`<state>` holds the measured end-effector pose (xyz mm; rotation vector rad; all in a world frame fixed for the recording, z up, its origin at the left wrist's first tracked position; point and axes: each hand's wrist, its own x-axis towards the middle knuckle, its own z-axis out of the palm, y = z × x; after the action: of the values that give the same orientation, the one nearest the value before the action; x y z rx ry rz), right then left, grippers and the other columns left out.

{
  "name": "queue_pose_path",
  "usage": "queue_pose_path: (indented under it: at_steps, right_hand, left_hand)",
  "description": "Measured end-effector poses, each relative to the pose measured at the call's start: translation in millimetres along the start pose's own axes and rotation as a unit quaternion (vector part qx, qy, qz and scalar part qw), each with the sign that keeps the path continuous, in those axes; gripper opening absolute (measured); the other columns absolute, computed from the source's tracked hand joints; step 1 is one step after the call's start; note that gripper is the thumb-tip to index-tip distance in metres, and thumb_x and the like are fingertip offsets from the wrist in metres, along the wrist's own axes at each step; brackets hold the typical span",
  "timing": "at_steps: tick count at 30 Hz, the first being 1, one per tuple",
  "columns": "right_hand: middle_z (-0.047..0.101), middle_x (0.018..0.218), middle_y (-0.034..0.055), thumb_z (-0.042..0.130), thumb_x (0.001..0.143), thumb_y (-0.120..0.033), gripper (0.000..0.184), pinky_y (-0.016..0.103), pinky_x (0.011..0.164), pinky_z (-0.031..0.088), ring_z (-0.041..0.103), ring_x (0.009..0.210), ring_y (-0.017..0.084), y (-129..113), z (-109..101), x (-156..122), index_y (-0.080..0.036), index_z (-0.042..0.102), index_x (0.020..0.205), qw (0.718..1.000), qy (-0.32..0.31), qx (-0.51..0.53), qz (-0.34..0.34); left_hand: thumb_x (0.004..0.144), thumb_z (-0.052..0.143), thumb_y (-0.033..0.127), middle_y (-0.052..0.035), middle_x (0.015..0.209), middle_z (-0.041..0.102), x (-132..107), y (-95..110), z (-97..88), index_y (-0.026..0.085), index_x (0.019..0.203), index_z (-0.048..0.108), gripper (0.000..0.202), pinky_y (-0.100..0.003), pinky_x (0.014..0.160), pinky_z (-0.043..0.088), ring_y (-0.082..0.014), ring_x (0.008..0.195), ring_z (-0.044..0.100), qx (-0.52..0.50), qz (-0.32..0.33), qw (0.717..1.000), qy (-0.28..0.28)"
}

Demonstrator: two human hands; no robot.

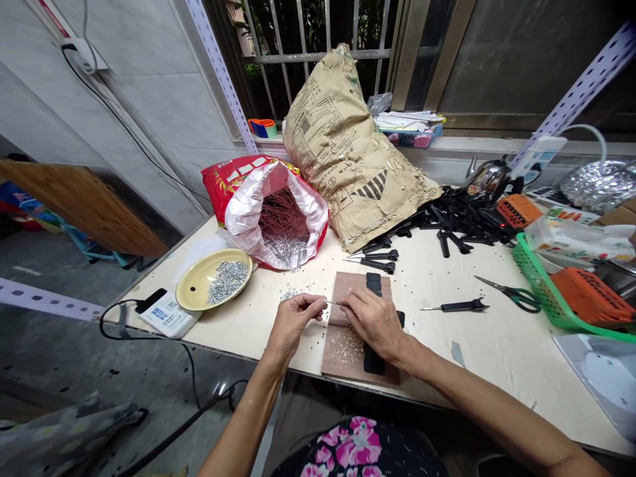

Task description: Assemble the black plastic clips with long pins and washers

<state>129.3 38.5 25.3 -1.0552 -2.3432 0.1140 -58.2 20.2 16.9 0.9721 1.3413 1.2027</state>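
My left hand [294, 319] is pinched on a thin metal pin [330, 303] at the left edge of a small brown wooden board [348, 351] near the table's front edge. My right hand [373, 321] lies on the board with its fingers curled, meeting the left hand at the pin; what it holds is hidden. Black flat pieces [373, 283] sit on the board's far end and under my right hand. Small loose metal bits [289, 293] are scattered just left of the board.
A yellow plate [196, 286] holds small metal parts beside a red-and-white bag [248, 199] full of long pins. A torn brown paper sack [342, 146] stands behind. Black-handled tools [447, 222], scissors [511, 293], a green basket [546, 298] and a white device [166, 315] lie around.
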Motion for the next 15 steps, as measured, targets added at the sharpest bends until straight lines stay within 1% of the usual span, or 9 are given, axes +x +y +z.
queue_pose_path:
  at_steps: [2,7,9,12,15]
  right_hand:
    - [0.063,0.086,0.0059,0.043,0.094,-0.025,0.02,0.026,0.068,0.043,0.058,0.08,0.016,1,1,-3,-0.019,0.062,0.092,1.0,0.001,0.004,0.018]
    - [0.062,0.087,0.0039,0.039,0.096,-0.028,0.021,0.025,0.065,0.042,0.058,0.078,0.015,1,-2,-7,-0.02,0.059,0.094,0.997,-0.02,0.05,0.061]
    - [0.061,0.085,0.0046,0.041,0.096,-0.028,0.022,0.026,0.065,0.041,0.056,0.078,0.016,0,-3,-8,-0.019,0.06,0.09,0.998,-0.01,0.018,0.058]
    - [0.061,0.079,0.0056,0.044,0.095,-0.029,0.024,0.029,0.064,0.037,0.053,0.075,0.017,0,-1,-10,-0.019,0.061,0.082,0.997,0.025,-0.059,0.035]
    - [0.06,0.075,0.0048,0.043,0.095,-0.029,0.027,0.03,0.062,0.033,0.051,0.071,0.017,1,3,-13,-0.019,0.061,0.078,0.994,0.047,-0.1,0.018]
  left_hand:
    - [0.065,0.075,0.035,-0.0027,0.069,0.067,-1,2,2.7,0.013,0.078,0.072,0.025,-0.023,0.061,0.043,-0.0101,0.058,0.054,0.01,0.001,1.0,-0.009]
    - [0.067,0.073,0.039,-0.0032,0.067,0.066,-2,1,8.0,0.013,0.077,0.072,0.028,-0.024,0.062,0.044,-0.0112,0.058,0.054,0.035,0.01,0.999,-0.016]
    - [0.067,0.073,0.039,-0.0028,0.065,0.065,-2,0,9.2,0.012,0.077,0.072,0.029,-0.024,0.062,0.044,-0.0114,0.058,0.054,0.034,0.005,0.999,-0.024]
    - [0.066,0.073,0.039,-0.0024,0.064,0.065,-2,-3,11.7,0.012,0.079,0.072,0.03,-0.024,0.062,0.045,-0.0111,0.057,0.054,0.02,-0.013,0.999,-0.035]
    - [0.065,0.074,0.037,-0.0031,0.068,0.067,-2,-5,14.8,0.012,0.081,0.073,0.03,-0.025,0.063,0.046,-0.011,0.057,0.055,0.011,-0.022,0.999,-0.025]
